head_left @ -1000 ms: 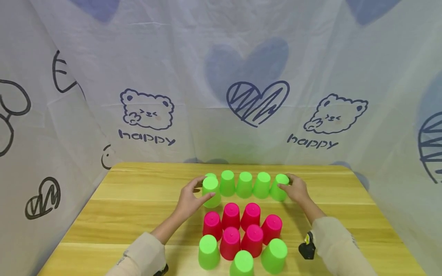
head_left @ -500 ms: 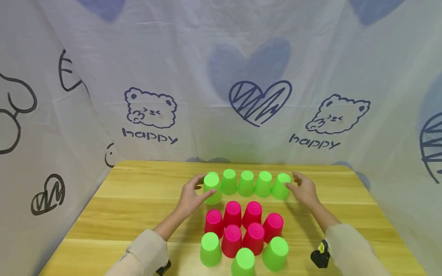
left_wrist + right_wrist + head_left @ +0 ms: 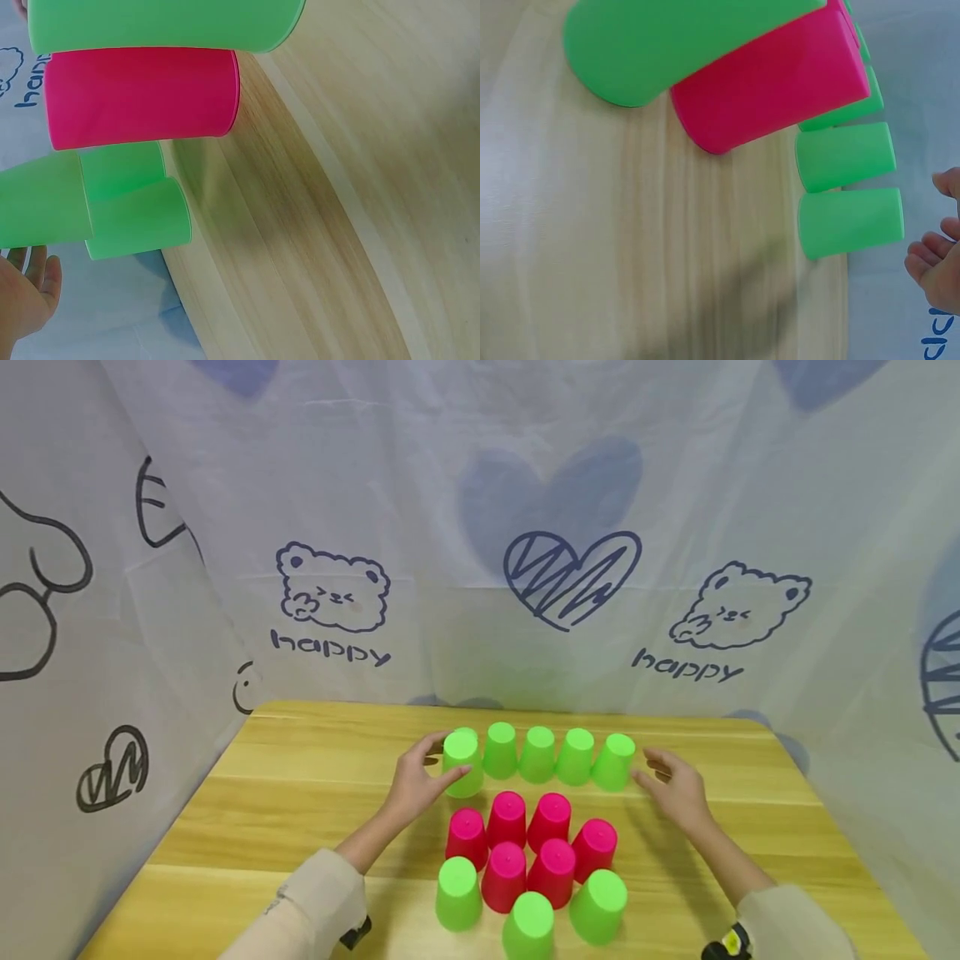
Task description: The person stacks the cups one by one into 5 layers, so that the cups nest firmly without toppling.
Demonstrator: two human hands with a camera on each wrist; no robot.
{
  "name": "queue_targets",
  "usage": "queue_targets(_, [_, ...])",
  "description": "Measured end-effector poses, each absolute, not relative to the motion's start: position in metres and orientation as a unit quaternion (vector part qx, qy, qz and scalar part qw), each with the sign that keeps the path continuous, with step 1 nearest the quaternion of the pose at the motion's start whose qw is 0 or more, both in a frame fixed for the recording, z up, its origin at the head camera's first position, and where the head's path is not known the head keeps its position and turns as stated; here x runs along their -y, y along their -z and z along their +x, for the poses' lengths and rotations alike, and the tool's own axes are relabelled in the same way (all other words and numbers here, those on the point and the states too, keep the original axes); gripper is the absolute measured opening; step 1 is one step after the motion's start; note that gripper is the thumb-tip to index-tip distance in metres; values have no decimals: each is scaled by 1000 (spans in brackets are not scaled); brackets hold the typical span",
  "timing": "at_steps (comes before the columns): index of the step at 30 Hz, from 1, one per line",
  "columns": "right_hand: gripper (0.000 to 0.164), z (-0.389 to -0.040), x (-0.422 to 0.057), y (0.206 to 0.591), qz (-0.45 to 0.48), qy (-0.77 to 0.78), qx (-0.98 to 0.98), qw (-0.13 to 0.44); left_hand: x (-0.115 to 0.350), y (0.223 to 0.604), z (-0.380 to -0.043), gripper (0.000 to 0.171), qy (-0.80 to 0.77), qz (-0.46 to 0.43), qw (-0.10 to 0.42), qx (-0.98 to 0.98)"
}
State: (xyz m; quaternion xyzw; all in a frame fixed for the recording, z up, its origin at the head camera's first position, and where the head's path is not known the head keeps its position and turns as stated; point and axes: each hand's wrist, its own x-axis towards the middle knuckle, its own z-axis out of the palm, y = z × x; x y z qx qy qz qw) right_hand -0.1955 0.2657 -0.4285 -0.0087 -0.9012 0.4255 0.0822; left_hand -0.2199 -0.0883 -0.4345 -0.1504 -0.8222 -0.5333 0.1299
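At the left end of the back row on the worktop (image 3: 247, 802), an upturned green cup (image 3: 462, 768) is held by the left hand (image 3: 412, 781), thumb across its near side, fingers round the far side. Right hand (image 3: 677, 792): thumb and fingers apart, nothing held, just beside the end cup (image 3: 613, 764). Handling (judged): likely plastic, light, fairly stiff but apt to flex if squeezed; smooth wall may slip, and the taper could let fingers ride upward. Suggested hold: thumb and fingers opposed at mid-wall, light pressure. Unlikely to break, easily tipped. Hidden: the area directly behind the held cup in the head view; left wrist view shows 2 other cups (image 3: 142, 221) beyond it. Cannot tell whether its rim touches the worktop. The 6 pink cups (image 3: 504, 881) partly overlap; the middle near cup (image 3: 528, 931) is cut off below. Both wrist views crop the hands.
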Motion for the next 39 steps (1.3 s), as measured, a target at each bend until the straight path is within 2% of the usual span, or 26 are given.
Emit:
queue_targets(9, [45, -179, -266, 431, 1, -437, 895, 91, 85, 432, -223, 49, 530, -165, 122, 823])
queue_targets(17, [42, -158, -264, 436, 3, -454, 886, 90, 80, 422, -234, 47, 546, -155, 144, 810])
queue_targets(27, [37, -136, -250, 443, 46, -510, 852, 113, 78, 417, -245, 50, 551, -145, 142, 810])
queue_targets(39, [30, -114, -238, 446, 135, -528, 816, 192, 77, 411, -258, 51, 522, -145, 144, 828])
